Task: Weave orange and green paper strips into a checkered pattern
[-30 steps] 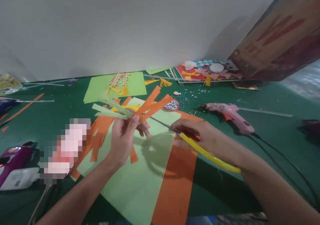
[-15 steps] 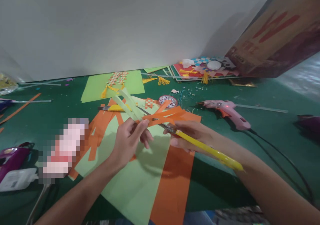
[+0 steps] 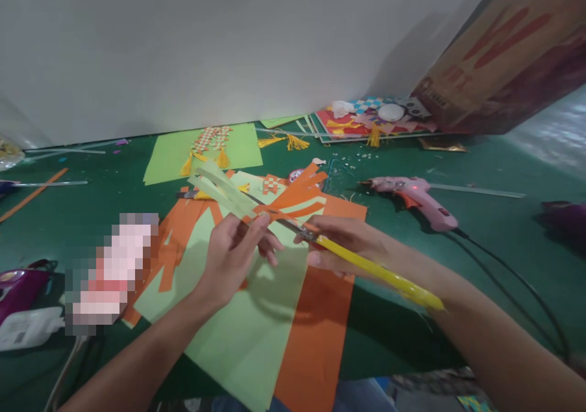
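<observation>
My left hand (image 3: 238, 248) pinches a bundle of green and orange strips (image 3: 297, 197) between thumb and fingers, just above the green sheet (image 3: 245, 339). My right hand (image 3: 350, 241) is closed around the scissors (image 3: 315, 236), with the yellow handle slanting back toward my wrist. The blades point at my left hand, in among the strips; I can't tell how wide they stand.

The orange sheet (image 3: 315, 339) lies along the right side of the green sheet. Loose orange cuttings (image 3: 177, 235) spread at its left edge, and a yellow cutter (image 3: 196, 196) lies by its far left corner. A small checkered piece (image 3: 271, 184) is at its far end. Beyond that is a lime card (image 3: 165, 152) with a woven, tasselled ornament (image 3: 213, 142). The pink glue gun (image 3: 419, 197) lies well to the right of the green sheet.
</observation>
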Demonstrator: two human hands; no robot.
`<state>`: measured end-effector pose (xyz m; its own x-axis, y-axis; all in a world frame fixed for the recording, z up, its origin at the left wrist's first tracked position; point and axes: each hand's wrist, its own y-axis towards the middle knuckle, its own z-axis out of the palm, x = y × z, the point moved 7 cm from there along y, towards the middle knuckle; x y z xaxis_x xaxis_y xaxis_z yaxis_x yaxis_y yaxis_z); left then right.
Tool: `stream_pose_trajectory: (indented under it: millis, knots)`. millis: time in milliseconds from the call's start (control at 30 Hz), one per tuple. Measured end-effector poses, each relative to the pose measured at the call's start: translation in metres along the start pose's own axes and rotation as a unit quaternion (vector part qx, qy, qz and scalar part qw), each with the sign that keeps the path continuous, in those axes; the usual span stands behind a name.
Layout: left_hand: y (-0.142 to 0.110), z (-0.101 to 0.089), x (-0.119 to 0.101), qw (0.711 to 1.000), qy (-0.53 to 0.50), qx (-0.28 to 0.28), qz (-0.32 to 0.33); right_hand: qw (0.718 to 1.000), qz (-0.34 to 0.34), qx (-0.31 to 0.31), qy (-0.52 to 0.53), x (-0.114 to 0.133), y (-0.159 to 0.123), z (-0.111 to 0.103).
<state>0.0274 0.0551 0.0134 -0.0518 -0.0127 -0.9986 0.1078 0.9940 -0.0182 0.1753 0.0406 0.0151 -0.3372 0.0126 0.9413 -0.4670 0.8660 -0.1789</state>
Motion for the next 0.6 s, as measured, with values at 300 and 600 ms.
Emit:
stream_pose_trajectory:
  millis: [300, 600]
  knots:
    - [-0.0006, 0.0064, 0.0021, 0.998, -0.02, 0.054, 0.008, 0.998, -0.009, -0.003, -0.065, 0.0003, 0.0006, -0.0025]
    - [-0.0009, 0.006, 0.0015, 0.998, 0.006, 0.06, 0.02, 0.996, -0.006, 0.015, -0.086, -0.0012, 0.0001, -0.0029]
